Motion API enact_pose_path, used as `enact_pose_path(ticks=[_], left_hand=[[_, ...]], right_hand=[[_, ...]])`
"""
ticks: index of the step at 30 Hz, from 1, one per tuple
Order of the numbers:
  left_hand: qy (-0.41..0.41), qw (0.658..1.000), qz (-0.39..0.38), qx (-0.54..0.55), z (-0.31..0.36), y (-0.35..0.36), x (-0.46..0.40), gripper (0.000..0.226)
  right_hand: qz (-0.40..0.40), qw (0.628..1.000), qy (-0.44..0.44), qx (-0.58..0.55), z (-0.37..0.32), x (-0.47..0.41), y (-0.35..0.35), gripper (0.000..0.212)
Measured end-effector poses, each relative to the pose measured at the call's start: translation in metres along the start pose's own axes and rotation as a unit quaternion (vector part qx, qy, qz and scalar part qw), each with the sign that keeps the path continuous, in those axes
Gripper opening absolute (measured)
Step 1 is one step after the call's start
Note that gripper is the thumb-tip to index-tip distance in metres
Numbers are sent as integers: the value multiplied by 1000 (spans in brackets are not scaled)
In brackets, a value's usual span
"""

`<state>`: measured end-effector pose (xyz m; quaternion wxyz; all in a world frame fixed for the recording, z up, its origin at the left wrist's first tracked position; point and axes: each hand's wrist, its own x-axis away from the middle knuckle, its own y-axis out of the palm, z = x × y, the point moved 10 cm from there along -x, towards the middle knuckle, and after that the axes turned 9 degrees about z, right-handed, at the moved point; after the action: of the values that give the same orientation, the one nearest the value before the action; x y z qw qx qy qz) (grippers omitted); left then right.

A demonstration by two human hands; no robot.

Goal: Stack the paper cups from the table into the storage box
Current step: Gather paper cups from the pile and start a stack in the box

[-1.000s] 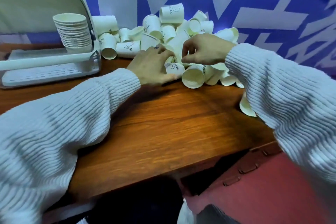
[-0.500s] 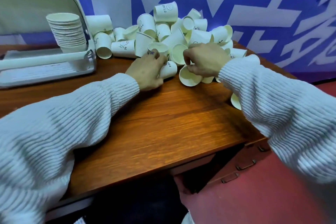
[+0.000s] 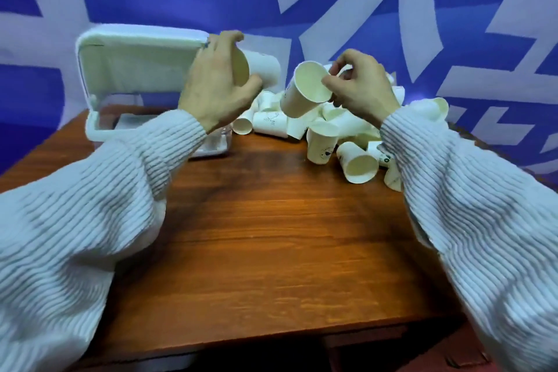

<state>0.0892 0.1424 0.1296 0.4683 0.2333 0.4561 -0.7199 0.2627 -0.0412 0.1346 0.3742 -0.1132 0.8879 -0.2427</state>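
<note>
My left hand [image 3: 216, 84] grips a white paper cup [image 3: 261, 69] held on its side, raised in front of the storage box. My right hand [image 3: 360, 86] pinches the rim of a second paper cup [image 3: 305, 90], tilted with its mouth toward me. Both cups hang in the air, a small gap between them. Behind and below lies a pile of loose paper cups [image 3: 326, 133] on the wooden table [image 3: 271, 220]. The white storage box [image 3: 129, 69] stands at the table's back left with its lid up; my left arm hides its inside.
A blue wall with large white shapes runs behind the table. The table's front edge is near the bottom of the view, with a dark gap below it. Loose cups [image 3: 359, 164] reach toward my right sleeve.
Both hands have risen from the pile, each with a cup. The view has swung left and up, so the box now sits behind my left hand.
</note>
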Motion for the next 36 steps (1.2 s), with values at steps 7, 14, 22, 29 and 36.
enact_pose_path(ticks=[7,14,22,29,36], left_hand=[[-50,984,169,20,-63,-89,-13,58],[-67,980,187,-25,-104,-115,-23,64],[-31,984,170,-54,-111,-111,-33,64],[63,988,137,-35,-86,-86,-49,51],[77,992,-5,-99,-80,-33,-61,57]], right_hand=[[20,991,2,-135,-71,-32,78,20],[-30,998,-28,-56,-112,-59,150,16],[-127,981,-71,128,-107,-50,209,9],[-143,981,-79,101,-98,-45,219,16],[-80,995,-43,44,-81,-47,199,20]])
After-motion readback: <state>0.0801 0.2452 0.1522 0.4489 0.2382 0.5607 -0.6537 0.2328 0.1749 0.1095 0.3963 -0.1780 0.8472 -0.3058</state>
